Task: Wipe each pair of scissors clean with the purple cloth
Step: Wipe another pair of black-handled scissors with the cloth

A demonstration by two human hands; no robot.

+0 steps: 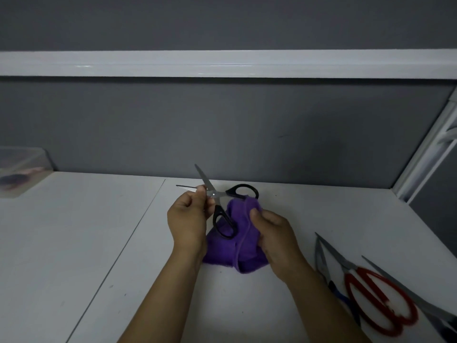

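Left forearm [168, 293] and right forearm [321, 308] rise from the lower edge and meet over the surface [99, 231]. My left hand [189, 216] pinches the black-handled scissors [213, 193] on the metal, close to the pivot. My right hand [274, 233] is curled round a bunched fold of the purple cloth [230, 251], thumb on top. Hazard, as I judge it: the scissors stand spread wide with both edges bare, and my left fingertips [203, 190] sit right where the blades cross. Should the loose lower handle swing and close the blades, or the cloth drag a blade through my pinch, a cut finger is likely. So light a pinch could also let the pair slip down onto the surface. Position: the blades point up and to the left, beyond my left hand. One handle reaches right, above the cloth. The other hangs in front of the cloth, just beside my right thumb. The cloth does not appear to touch the blades yet. Farther out, at lower right, the red-handled scissors [378, 300] and a blue-handled pair [342, 297] lie on the surface, well apart from both hands.
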